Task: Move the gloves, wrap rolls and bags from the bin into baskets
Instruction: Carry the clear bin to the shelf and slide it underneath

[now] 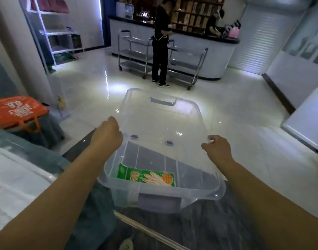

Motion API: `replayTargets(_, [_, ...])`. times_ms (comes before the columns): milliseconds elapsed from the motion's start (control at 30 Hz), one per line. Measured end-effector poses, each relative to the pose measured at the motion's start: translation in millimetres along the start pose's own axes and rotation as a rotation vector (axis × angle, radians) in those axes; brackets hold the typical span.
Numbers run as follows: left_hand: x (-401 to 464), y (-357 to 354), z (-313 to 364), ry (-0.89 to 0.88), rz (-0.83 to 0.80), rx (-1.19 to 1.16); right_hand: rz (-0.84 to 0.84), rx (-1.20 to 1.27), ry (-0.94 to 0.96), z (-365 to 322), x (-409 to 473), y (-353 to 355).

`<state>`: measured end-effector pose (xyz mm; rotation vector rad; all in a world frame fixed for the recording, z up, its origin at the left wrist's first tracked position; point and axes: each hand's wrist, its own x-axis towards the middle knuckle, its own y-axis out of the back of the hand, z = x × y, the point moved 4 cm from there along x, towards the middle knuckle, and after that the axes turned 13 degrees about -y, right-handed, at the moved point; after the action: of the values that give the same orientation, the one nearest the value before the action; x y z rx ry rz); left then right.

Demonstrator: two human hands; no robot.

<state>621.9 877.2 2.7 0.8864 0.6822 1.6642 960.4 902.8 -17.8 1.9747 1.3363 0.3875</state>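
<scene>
Fingers of both hands, left hand (107, 134) and right hand (216, 148), grip the clear lid (160, 116); swing it fully back before reaching the glove packet (147, 176) lying inside the bin (199, 193).

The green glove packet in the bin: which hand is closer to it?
Left, narrowly. The left hand grips the lid up-left of the green glove packet; the right hand holds the lid's opposite edge, up-right and farther.

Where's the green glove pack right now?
In the head view the green glove pack lies flat on the bottom of the clear bin, low and centre, toward the near wall, below the lid that both hands hold.
</scene>
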Motion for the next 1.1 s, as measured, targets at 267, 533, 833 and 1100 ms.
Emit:
replayTargets(267, [154.9, -95.3, -39.9, 0.136, -0.204, -0.203, -0.012, -0.111, -0.139, -31.9, 137.4, -63.6])
replayTargets(533, [302.2, -174.4, -62.0, -0.001, -0.306, -0.051, -0.024, -0.159, -0.188, -59.3, 272.9, -110.4])
replayTargets(833, [482.3, -274.7, -88.6, 0.115, -0.438, 0.012, -0.153, -0.198, -0.088, -115.4, 497.1, -177.3])
replayTargets(1100, [615.1, -303.2, -123.8, 0.274, -0.364, -0.044, -0.264, -0.246, 0.048, -220.0, 655.8, -242.1])
